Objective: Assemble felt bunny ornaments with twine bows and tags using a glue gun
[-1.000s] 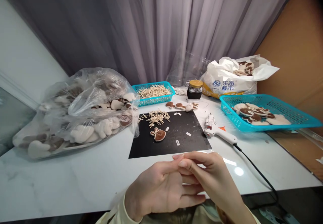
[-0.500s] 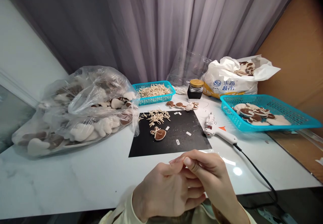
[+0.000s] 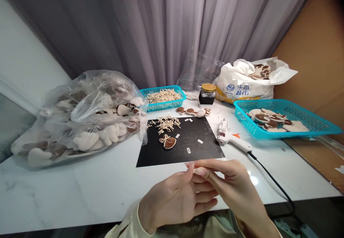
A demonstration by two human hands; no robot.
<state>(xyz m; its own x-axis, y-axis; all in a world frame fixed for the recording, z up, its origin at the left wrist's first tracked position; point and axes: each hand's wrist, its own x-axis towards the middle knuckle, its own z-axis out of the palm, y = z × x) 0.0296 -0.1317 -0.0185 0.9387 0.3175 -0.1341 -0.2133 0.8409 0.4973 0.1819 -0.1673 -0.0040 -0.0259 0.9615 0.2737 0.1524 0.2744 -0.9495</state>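
Hands: your left hand (image 3: 170, 202) is showing its palm, with the lower fingers spreading loosely and the thumb pointing up. Your right hand (image 3: 232, 184) is bringing thumb and index tips together beside that left thumb. Whether anything small is sitting between the fingertips, I cannot tell; the left index is hiding behind the right fingers.

Just beyond the fingertips, a black mat (image 3: 158, 157) is lying on the white table (image 3: 80, 188). On it, ahead and left of your fingers, a brown plush piece (image 3: 169, 142) is wearing a cream bow; farther ahead, a pile of cord bows (image 3: 168, 124) is resting near the mat's far edge. Paper labels are lying scattered, the nearest label (image 3: 188, 150) sitting straight ahead of the fingertips.

Ahead and right of your fingers, a glue gun (image 3: 236, 141) is lying on its side; farther right, a blue basket (image 3: 319, 123) is holding finished-looking plush pieces. Well left of the fingers, a clear bag (image 3: 88, 112) is bulging with more.
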